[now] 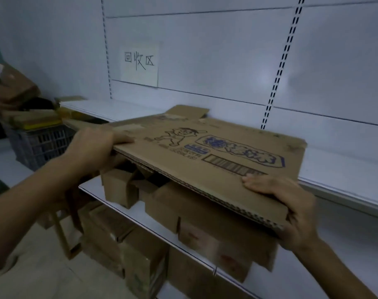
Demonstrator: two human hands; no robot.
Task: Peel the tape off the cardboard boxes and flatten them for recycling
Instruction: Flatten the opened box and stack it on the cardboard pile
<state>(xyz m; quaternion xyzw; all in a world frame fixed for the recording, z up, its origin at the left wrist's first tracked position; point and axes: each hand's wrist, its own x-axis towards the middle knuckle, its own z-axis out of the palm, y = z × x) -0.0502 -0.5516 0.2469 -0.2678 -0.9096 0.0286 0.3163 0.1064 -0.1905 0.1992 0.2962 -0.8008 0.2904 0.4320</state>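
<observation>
A flattened cardboard box [216,152] with blue print and a barcode on top lies level above the white shelf [127,206]. My left hand [93,145] grips its left edge, thumb on top. My right hand [291,210] holds its near right corner, fingers over the top and palm underneath. Below the flattened box, several smaller cardboard boxes [183,203] sit piled on the shelf, partly hidden by it. I cannot make out any tape.
A paper sign [139,63] with handwritten characters hangs on the white back panel. More boxes [127,242] stand on the floor under the shelf. At far left a grey plastic crate [39,141] holds cardboard, with a crumpled brown box [13,87] above it.
</observation>
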